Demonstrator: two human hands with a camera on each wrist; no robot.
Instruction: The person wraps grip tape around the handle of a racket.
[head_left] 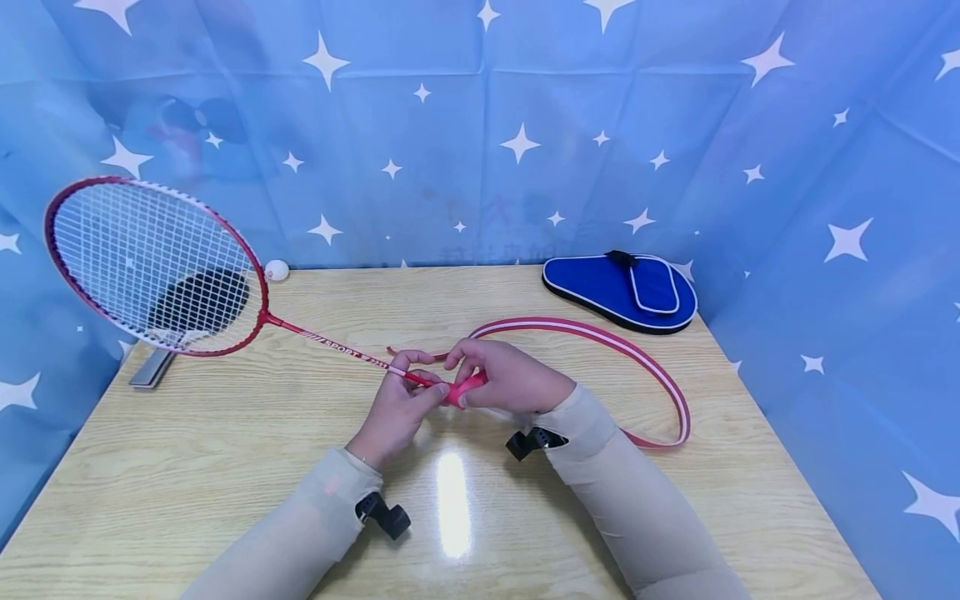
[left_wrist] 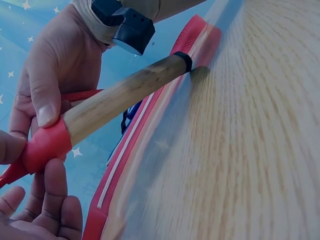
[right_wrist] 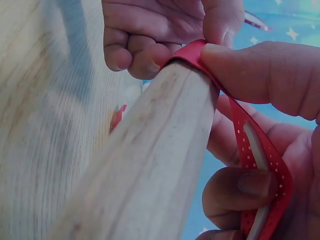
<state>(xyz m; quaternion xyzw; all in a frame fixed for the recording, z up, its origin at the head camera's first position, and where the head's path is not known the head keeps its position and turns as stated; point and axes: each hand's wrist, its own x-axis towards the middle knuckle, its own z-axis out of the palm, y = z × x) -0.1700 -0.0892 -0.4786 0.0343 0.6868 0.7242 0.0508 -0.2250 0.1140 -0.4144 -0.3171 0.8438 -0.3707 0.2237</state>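
A red badminton racket [head_left: 265, 317] slants across the head view, its strung head at the upper left. My left hand [head_left: 393, 417] holds it where the shaft meets the handle. The bare wooden handle [left_wrist: 125, 97] shows in the left wrist view, with a dark butt end. Red grip tape [right_wrist: 260, 155], with tiny holes and a pale stripe, wraps the handle's top. My right hand [head_left: 517, 379] pinches this tape, thumb pressing at the wrapped edge and fingers curled round the strip. The tape's long free part [head_left: 570, 325] loops over the table behind the right forearm.
A blue paddle case [head_left: 648, 292] with white piping lies at the back right. Near the back left sits a small white ball [head_left: 277, 270]. A dark rounded paddle [head_left: 202, 300] shows through the strings, and a grey bar [head_left: 152, 367] lies below it on the wooden table [head_left: 247, 433].
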